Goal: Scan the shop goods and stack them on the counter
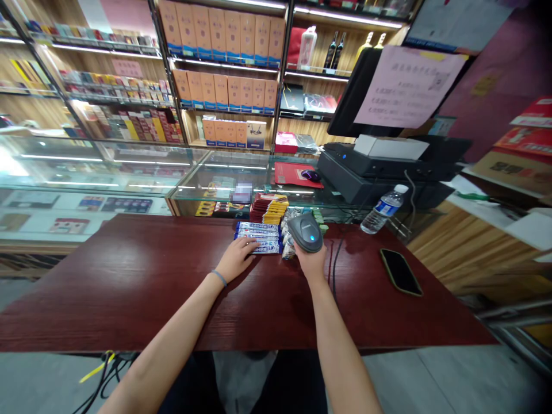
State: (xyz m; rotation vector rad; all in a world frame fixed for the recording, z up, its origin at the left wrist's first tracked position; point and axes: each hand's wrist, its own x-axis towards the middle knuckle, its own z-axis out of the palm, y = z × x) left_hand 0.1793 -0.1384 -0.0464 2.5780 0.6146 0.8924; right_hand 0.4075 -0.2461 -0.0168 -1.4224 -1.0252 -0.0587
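My right hand (311,261) is wrapped round a dark grey barcode scanner (305,231) with a small blue light on top. Beside it, my left hand (237,259) lies with fingers stretched out over the near edge of a row of blue-and-white wrapped packets (261,231). Behind those packets stands a stack of red-and-yellow packets (268,208). White-wrapped items (287,248) sit between the blue packets and the scanner, partly hidden by it. Some green-wrapped items (319,217) show behind the scanner.
On the dark red table (129,276), a phone (401,271) lies right and a water bottle (383,210) stands at the back right. A cable (336,259) runs near my right hand. Behind are a glass counter (233,164), a mouse (311,175) and a monitor (351,95).
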